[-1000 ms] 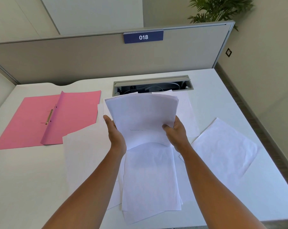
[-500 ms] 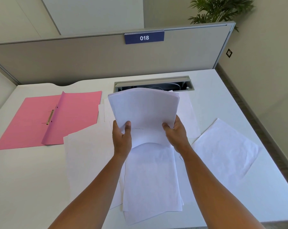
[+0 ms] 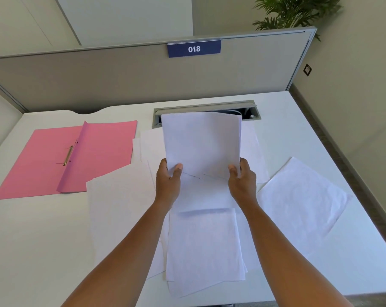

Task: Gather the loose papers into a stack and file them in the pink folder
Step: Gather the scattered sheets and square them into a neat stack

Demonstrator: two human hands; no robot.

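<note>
Stack (image 3: 202, 142) now upright between hands (image 3: 206, 182).

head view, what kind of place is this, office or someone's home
Most likely an office workstation, not a home. A grey partition closes off the back of the white desk and carries a numbered plate, 018. A cable hatch is set into the desktop.

The stack of white paper sheets (image 3: 202, 142) stands nearly upright above the white desk, gripped at its two lower corners. More loose white paper sheets (image 3: 204, 244) lie flat beneath it in an overlapping pile. A single white sheet (image 3: 302, 198) lies apart to the right. The open pink card folder (image 3: 65, 158) lies flat at left, with what appears to be a metal fastener at its spine.
</note>
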